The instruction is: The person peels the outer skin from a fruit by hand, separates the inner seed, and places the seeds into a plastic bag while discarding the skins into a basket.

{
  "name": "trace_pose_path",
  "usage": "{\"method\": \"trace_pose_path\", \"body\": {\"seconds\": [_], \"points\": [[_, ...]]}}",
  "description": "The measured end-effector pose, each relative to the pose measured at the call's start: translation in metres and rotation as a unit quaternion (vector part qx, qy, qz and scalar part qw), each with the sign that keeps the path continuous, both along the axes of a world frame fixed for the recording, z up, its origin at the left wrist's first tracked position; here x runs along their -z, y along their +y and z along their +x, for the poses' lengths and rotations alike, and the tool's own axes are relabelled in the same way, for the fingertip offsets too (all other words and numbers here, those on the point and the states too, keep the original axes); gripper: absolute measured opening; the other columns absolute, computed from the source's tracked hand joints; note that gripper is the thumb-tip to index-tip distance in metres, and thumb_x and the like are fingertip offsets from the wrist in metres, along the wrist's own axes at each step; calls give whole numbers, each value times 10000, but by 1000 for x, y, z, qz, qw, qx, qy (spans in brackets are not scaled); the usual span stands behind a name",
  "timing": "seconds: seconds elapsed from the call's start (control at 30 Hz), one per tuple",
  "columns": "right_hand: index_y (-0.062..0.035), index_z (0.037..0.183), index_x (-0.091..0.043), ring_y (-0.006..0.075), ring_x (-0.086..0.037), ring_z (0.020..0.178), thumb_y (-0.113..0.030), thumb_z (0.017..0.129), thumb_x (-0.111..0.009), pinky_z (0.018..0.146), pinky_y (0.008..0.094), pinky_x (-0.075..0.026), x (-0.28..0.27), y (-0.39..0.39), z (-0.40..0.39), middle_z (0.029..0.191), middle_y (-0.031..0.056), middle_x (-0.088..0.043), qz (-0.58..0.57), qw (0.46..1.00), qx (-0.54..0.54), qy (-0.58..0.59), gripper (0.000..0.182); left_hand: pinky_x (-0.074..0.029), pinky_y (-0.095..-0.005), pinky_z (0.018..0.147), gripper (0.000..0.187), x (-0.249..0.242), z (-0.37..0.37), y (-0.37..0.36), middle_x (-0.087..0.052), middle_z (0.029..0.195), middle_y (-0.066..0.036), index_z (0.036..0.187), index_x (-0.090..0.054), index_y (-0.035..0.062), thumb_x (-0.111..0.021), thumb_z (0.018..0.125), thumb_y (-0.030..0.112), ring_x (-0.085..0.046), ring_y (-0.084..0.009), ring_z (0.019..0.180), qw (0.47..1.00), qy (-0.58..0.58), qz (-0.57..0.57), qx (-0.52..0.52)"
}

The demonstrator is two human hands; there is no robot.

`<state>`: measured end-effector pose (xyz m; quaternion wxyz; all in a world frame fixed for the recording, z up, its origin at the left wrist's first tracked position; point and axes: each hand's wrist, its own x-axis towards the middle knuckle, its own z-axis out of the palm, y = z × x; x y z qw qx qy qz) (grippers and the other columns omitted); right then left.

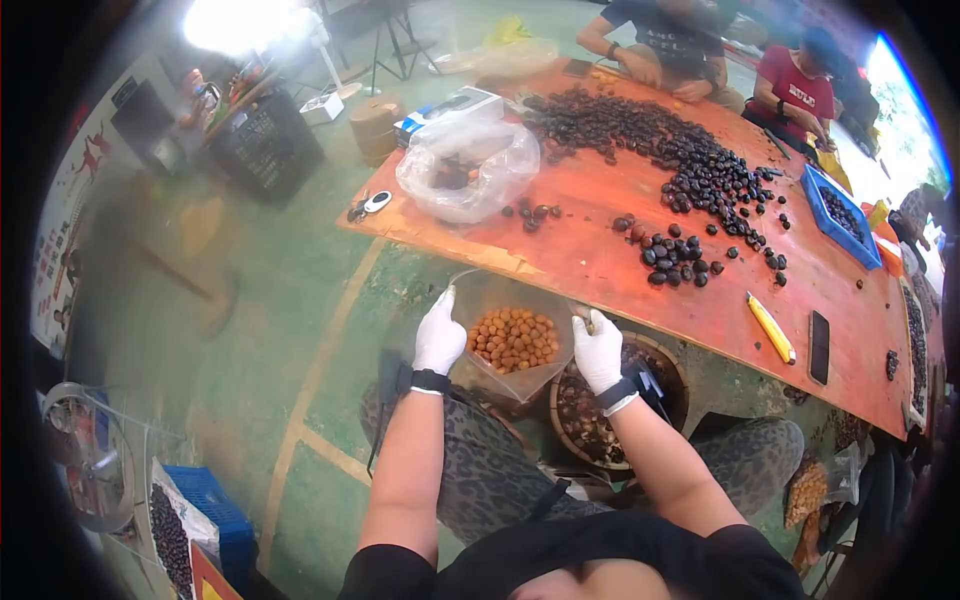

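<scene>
Between my two hands is a clear, square-mouthed plastic container, held by opposite sides of its rim. Inside it lies a heap of round, orange-brown nuts or kernels. My left hand, in a white glove, is closed on the left rim. On the opposite rim my right hand is closed too, also gloved in white. The container is above my lap, just off the table's near edge. Below my right wrist stands a round woven basket with dark shell-like pieces, partly hidden by my forearm.
The reddish wooden table bears many dark nuts, a clear plastic bag, a yellow utility knife, a phone and a blue tray. Two people sit at the far side. A blue crate stands at lower left.
</scene>
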<state>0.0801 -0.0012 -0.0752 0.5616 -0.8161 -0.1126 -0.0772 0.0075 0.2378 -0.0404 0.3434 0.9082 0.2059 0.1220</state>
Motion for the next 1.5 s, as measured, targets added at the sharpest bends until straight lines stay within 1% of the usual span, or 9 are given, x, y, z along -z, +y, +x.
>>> {"method": "trace_pose_path", "body": {"seconds": [0.23,0.33,0.43,0.73,0.93,1.03,1.1,1.17,1.5], "points": [[14,1148,-598,353,-643,836,-224,837,-675,741,380,-508,-66,-66,-17,912,210,-653,-125,985,-122,3,400,-435,-374,977,397,-51,-17,-13,-535,1301,-213,1211,-614,51,-578,820,113,-537,-334,1182,990,79,116,-28],[7,1174,-581,312,-649,816,-212,835,-678,727,359,-503,-70,-110,-17,873,190,-647,-114,985,-127,9,415,-486,-384,863,257,-67,-7,-28,-644,1078,-175,1046,-674,55,-647,814,162,-621,-324,989,978,-52,199,-9],[3,1183,-580,271,-650,800,-201,848,-671,724,339,-499,-96,-134,-20,864,169,-647,-90,989,-104,60,403,-492,-366,811,229,-117,18,-102,-647,1019,-162,1002,-667,43,-668,798,148,-632,-311,932,985,-142,15,99],[16,1044,-566,122,-565,793,-165,884,-637,758,273,-471,-88,-176,-25,859,101,-624,100,991,-34,87,252,-466,-380,769,312,-59,111,-240,-577,908,-120,979,-535,54,-719,747,154,-580,-285,849,968,-168,69,173],[20,1122,-547,199,-599,835,-123,909,-577,782,299,-474,-86,-201,-36,924,141,-632,120,986,-24,117,258,-474,-384,789,287,-47,112,-257,-578,927,-114,1066,-579,51,-673,807,132,-589,-286,889,965,-207,80,142],[30,1292,-485,256,-612,902,-71,923,-520,839,321,-477,-90,-205,-53,1025,201,-614,87,989,-51,104,385,-485,-292,752,294,-59,84,-258,-600,943,-55,1160,-586,35,-611,870,75,-602,-155,867,969,-158,-76,177],[23,1302,-482,245,-613,894,-19,911,-519,830,313,-477,-105,-204,-67,1017,186,-606,121,984,-85,100,395,-509,-239,774,251,-68,59,-264,-604,1116,-78,1180,-568,13,-552,931,43,-615,-137,901,833,-80,-521,167],[-10,1344,-464,254,-613,876,29,886,-539,799,311,-481,-119,-206,-76,959,161,-589,127,978,-137,90,465,-523,-259,777,271,-68,40,-266,-600,1135,-85,1187,-553,34,-585,918,50,-625,-166,930,733,-91,-645,195],[-82,1434,-368,327,-644,932,16,872,-559,809,358,-497,-113,-212,-84,1057,238,-616,123,986,-96,61,602,-507,-348,853,357,-51,15,-293,-604,1140,-72,1155,-561,57,-690,824,30,-606,-194,991,703,-122,-646,272]]}}
